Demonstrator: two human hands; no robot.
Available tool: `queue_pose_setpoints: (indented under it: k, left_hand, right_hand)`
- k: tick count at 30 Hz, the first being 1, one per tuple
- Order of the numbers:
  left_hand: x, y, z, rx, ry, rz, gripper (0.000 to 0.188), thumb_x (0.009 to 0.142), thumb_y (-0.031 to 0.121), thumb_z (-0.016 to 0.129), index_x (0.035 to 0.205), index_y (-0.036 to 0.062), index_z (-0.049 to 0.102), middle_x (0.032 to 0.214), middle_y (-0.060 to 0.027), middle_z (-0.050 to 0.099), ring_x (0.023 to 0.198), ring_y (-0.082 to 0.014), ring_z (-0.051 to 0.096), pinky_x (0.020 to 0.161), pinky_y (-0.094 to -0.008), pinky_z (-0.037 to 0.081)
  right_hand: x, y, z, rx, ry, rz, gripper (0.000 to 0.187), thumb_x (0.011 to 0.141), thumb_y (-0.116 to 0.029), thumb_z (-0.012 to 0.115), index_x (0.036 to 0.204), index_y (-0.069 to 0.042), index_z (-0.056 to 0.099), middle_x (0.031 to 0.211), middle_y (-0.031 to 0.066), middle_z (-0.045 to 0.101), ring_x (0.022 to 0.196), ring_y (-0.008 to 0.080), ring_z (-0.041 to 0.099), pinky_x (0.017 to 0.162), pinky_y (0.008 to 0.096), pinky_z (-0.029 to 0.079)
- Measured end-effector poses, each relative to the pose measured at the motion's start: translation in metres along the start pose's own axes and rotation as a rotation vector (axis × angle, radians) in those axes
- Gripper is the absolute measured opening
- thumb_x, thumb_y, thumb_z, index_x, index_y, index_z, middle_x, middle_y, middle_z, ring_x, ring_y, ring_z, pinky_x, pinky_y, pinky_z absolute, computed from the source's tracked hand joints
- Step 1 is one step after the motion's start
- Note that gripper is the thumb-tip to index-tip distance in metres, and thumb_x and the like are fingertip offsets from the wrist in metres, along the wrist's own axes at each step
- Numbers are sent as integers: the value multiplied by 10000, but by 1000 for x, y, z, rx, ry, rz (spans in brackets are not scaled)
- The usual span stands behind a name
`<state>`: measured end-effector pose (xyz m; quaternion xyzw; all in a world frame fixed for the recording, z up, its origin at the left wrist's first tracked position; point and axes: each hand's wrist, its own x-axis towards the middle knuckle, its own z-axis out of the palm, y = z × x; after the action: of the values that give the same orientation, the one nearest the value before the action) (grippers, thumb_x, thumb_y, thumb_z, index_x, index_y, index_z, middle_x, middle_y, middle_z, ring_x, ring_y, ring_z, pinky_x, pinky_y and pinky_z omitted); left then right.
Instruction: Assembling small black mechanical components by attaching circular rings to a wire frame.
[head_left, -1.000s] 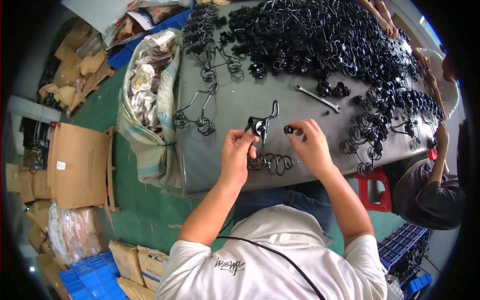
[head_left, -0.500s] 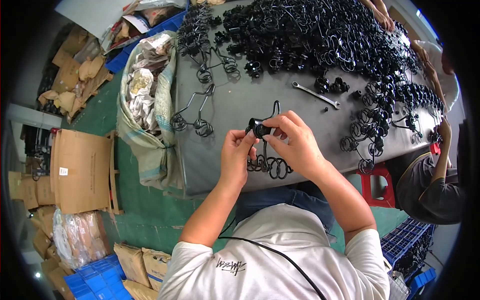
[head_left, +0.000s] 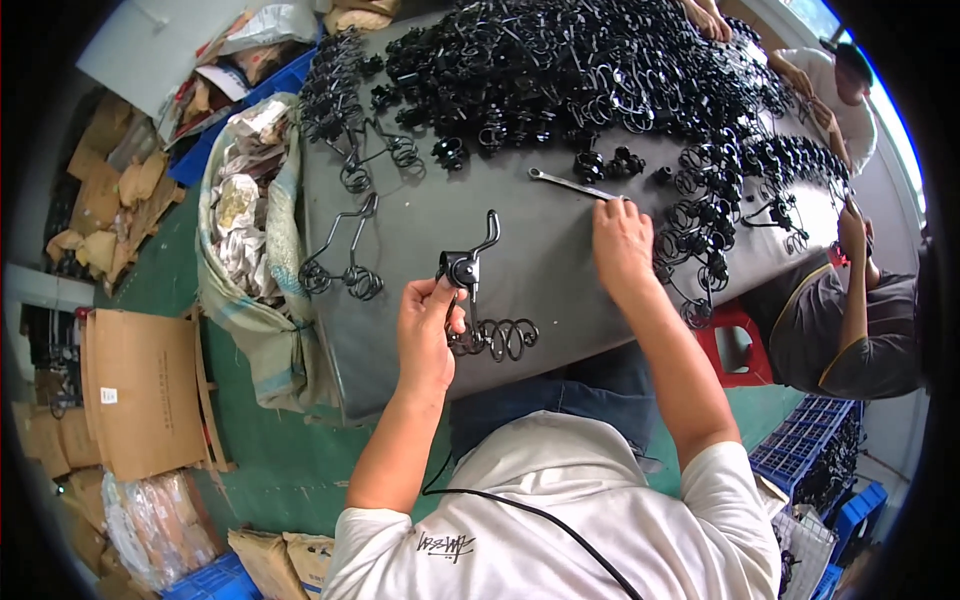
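Observation:
My left hand (head_left: 428, 325) is closed round a black bent-wire part with coils (head_left: 508, 338). A black clamp block (head_left: 460, 268) sits on that part above my thumb, and a cranked wire end sticks up past it. Farther right, my right hand (head_left: 623, 245) lies low over the table with its fingers curled down. Its fingertips are on the right end of a silver combination wrench (head_left: 570, 184), which lies on the grey tabletop (head_left: 540, 225). My fingers hide that end of the wrench.
A large heap of black coiled parts (head_left: 560, 70) covers the table's far side. Single wire parts (head_left: 345, 250) lie at left beside a woven sack (head_left: 290, 350). Co-workers' hands (head_left: 705, 20) reach in from far right. A red stool (head_left: 735, 350) stands at right.
My right hand has left the clamp block and moved right to the wrench. My left hand alone keeps the wire part. The whole view has shifted, moving the table leftward.

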<state>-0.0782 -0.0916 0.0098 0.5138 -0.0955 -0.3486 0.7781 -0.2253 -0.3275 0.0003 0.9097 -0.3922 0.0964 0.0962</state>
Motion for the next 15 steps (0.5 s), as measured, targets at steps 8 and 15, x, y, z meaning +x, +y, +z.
queue_pose_setpoints:
  k: [8,15]
  left_hand:
    - [-7,5,-5,11,49,-7,251,965,197,715,1025,43,525,883,-83,648,612,-94,514,555,-226,422]
    - [-3,-2,5,19,-16,24,295,958,225,734,1053,35,529,907,-78,658,626,-84,530,555,-218,430]
  right_hand:
    - [-15,-42,6,601,32,-251,116,854,-82,665,959,-46,632,984,146,599,1022,334,588,914,419,497]
    - [-29,-41,-38,1086,-285,-44,171,889,-96,701,1038,-33,644,946,119,610,844,273,642,763,373,530]
